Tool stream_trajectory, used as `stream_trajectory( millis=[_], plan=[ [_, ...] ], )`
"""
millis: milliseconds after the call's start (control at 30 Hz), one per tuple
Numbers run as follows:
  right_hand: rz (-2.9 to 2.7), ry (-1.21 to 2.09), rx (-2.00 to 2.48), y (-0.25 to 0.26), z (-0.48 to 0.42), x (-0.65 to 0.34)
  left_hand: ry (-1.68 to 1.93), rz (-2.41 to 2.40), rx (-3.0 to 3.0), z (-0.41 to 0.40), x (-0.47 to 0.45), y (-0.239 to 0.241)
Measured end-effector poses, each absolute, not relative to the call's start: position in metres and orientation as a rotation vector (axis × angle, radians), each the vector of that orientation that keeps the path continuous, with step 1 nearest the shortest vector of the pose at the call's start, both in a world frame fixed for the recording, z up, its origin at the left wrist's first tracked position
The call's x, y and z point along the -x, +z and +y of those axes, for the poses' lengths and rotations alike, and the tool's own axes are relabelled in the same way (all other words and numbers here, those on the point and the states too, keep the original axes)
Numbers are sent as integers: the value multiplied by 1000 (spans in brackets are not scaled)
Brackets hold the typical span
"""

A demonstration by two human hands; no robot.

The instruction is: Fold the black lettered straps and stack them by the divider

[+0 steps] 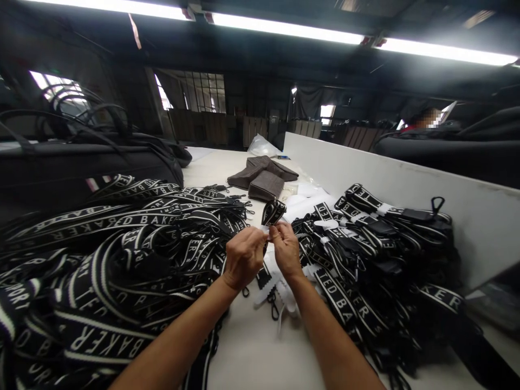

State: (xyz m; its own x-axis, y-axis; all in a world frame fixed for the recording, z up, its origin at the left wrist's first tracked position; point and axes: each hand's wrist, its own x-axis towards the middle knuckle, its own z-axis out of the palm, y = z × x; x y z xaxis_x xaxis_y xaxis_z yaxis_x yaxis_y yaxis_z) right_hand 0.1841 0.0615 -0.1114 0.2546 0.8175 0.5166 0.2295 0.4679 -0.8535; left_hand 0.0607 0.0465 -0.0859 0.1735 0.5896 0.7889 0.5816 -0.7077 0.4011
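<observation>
My left hand [242,255] and my right hand [286,249] meet over the middle of a white table [260,352], both pinched on a folded black strap with white lettering [272,212] that stands up between the fingertips. A small white band shows where the thumbs press. A big loose heap of the same lettered straps [101,260] spreads to the left. On the right lie folded straps tied in bundles [365,238]. White strips [270,287] lie under my wrists.
Brown fabric pieces [262,176] lie farther back on the table. Black bags with handles [81,157] stand at the left. A white partition wall [406,189] runs along the right side, with a person seated behind it [426,122].
</observation>
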Motion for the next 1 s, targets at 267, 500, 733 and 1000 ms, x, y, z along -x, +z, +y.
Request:
stream_trajectory(
  millis=[267, 500, 733, 1000],
  plan=[
    [-1046, 756, 968, -109, 58, -178, 1342, 906, -1062, 69, -60, -86],
    [-774, 1164, 855, -94, 51, -170, 1489, 989, -1620, 55, -60, -82],
    [-938, 1387, 741, -99, 50, -159, 1760, 1229, -1700, 56, -54, -83],
    [-888, 951, 871, -61, 32, -182, 1755, 1139, -1518, 72, -43, -80]
  ],
)
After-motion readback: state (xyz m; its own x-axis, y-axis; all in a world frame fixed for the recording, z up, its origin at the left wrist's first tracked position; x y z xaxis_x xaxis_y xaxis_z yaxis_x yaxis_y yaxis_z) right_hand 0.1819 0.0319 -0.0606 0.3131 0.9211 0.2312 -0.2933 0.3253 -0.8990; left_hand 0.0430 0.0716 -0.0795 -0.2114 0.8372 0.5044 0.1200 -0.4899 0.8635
